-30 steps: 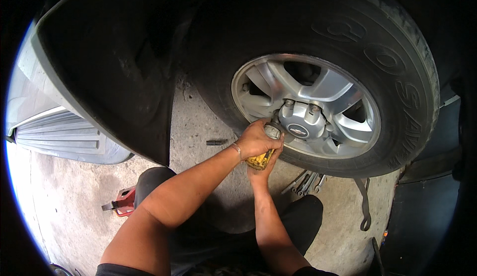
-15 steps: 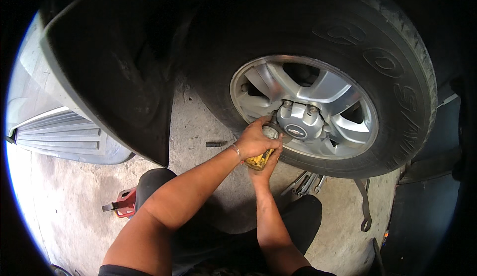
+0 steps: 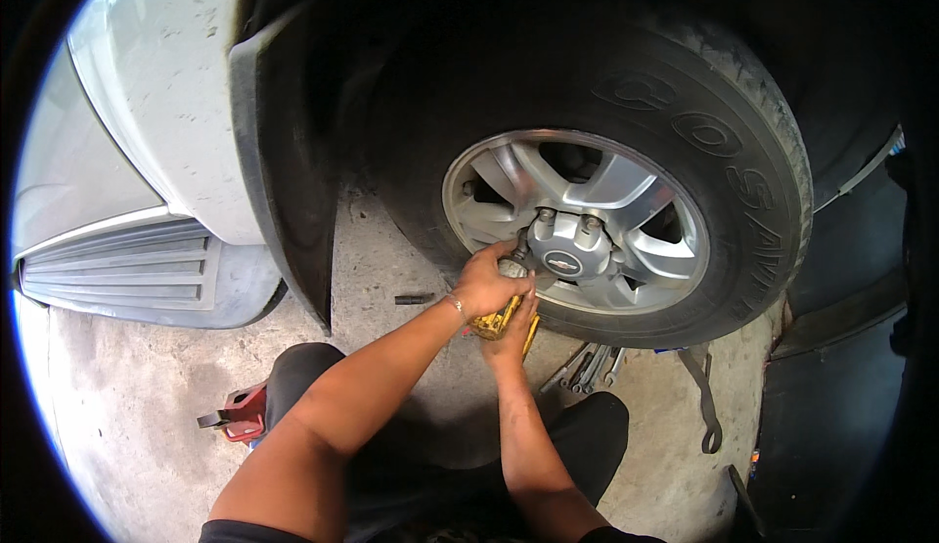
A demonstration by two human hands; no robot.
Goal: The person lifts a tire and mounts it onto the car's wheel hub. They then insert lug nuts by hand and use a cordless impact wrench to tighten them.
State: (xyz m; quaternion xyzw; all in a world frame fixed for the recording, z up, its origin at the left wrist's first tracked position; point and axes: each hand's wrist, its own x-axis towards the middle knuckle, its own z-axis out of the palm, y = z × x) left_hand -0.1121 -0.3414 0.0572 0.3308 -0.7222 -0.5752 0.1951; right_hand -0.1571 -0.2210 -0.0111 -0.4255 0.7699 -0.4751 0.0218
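Note:
A yellow and grey impact wrench (image 3: 494, 322) is held in both hands at the lower left of the wheel's hub. My left hand (image 3: 485, 285) wraps over the tool's grey head. Below it, my right hand (image 3: 511, 341) is closed round the yellow body near the handle. The tool's front end reaches a spot beside the silver centre cap (image 3: 585, 249); my fingers hide much of it, and I cannot tell whether it sits on a nut. Two lug nuts (image 3: 591, 221) show along the cap's upper edge. Around the hub is a silver alloy wheel (image 3: 618, 183) with a black tyre (image 3: 430, 142).
A short dark socket-like cylinder (image 3: 414, 299) lies on the concrete left of my hands. Several wrenches (image 3: 587, 369) lie under the tyre. Farther right is a dark strap (image 3: 706, 408). Left are a red jack-like tool (image 3: 245, 414), a mud flap (image 3: 284, 201) and a ribbed side step (image 3: 117, 274).
The view has shifted, so the wheel sits slightly left and more white bodywork shows. Both hands keep their hold on the impact wrench at the hub.

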